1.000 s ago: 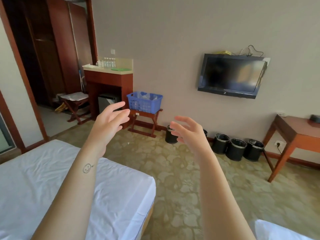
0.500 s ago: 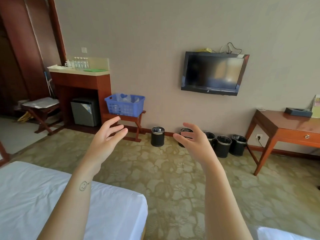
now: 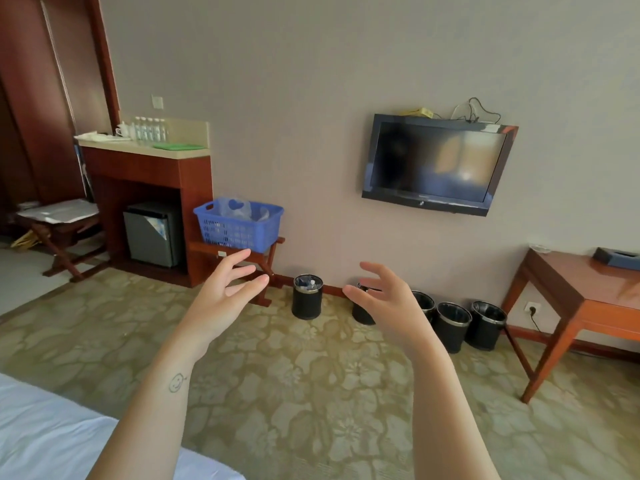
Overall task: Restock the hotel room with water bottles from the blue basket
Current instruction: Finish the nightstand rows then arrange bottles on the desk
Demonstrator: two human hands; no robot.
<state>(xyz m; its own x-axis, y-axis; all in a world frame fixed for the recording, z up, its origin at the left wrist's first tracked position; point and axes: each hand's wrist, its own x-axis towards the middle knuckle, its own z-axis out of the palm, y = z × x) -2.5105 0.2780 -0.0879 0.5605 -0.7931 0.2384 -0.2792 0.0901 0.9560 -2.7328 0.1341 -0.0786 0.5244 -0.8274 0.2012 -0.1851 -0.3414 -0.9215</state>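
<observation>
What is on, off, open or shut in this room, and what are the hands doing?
TV: off, screen dark.
mini fridge: door shut.
blue basket: sits on the wooden rack, clear plastic inside.
counter bottles: upright in a row.
left hand: open, empty.
right hand: open, empty.
leftmost bin: upright, something inside.

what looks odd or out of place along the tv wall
Five black bins stand in a row against the wall below the TV, many for one room. Loose cables sit tangled on top of it.
</observation>
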